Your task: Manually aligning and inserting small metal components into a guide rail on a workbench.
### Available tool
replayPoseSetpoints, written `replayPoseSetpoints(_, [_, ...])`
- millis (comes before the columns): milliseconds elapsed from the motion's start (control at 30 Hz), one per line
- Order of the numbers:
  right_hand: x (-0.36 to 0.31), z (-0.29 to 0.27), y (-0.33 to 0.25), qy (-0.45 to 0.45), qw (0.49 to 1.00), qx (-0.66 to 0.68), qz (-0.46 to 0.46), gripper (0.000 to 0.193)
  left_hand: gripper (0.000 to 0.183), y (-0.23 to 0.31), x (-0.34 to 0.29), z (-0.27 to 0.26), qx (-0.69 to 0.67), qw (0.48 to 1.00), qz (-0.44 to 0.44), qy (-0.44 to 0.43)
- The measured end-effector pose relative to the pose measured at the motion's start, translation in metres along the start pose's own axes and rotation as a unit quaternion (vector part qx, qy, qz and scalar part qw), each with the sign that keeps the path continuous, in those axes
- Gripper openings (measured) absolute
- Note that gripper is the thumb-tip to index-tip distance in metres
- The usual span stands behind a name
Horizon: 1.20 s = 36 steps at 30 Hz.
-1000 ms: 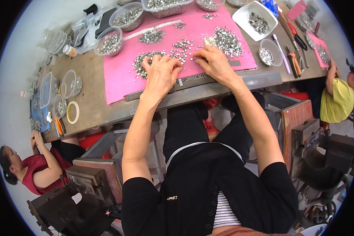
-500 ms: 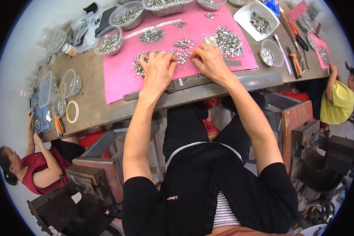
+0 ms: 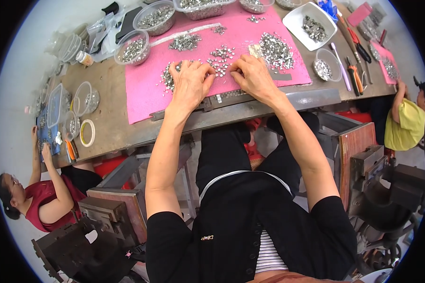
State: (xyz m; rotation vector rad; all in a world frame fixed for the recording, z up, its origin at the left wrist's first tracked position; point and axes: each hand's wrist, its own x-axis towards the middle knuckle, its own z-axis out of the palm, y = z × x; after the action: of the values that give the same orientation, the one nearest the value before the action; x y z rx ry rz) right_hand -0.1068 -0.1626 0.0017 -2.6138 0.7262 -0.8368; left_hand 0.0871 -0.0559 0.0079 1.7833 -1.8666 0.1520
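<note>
My left hand is closed over the pink mat, beside a pile of small shiny metal pieces. Its thumb and fingertips come together; whatever they pinch is too small to make out. My right hand is closed too, fingertips bent in next to the larger right-hand pile of metal pieces. Any piece in it is hidden. Between the hands lies a looser middle pile. Just nearer, a narrow slotted metal strip runs along the mat's front edge, partly under my wrists.
Clear tubs of metal pieces line the mat's far side. To the right are a white tray, a small round tub, a purple-handled brush and pliers. A tape roll lies left. Co-workers sit on both sides.
Both my hands stay nearly in place, with only slight finger movement. The view has shifted a little. At the left, the co-worker's nearer hand has moved up onto the bench.
</note>
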Motion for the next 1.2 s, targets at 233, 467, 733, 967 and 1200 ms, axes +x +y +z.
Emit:
replayPoseSetpoints(233, [0.007,-0.009,0.011,0.016,0.999,0.009,0.036,0.009,0.007,-0.005,0.003,-0.001,-0.014,1.0,0.002,0.005])
replayPoseSetpoints(467, [0.011,0.0,0.008,-0.002,0.997,-0.037,0.062,0.011,0.01,-0.003,0.002,-0.003,-0.019,1.0,0.018,0.014])
replayPoseSetpoints(733, [0.013,0.007,0.003,0.021,0.996,-0.055,0.064,0.014,0.01,-0.008,0.006,-0.003,-0.016,0.999,0.043,-0.004])
replayPoseSetpoints(967, [0.02,0.01,-0.002,0.001,0.99,-0.086,0.109,0.014,0.012,-0.009,0.005,0.002,-0.018,0.999,0.03,0.01])
replayPoseSetpoints(1200, [0.017,0.005,0.001,-0.001,0.993,-0.07,0.094,0.015,0.011,-0.007,0.0,0.001,-0.051,0.999,-0.007,0.015])
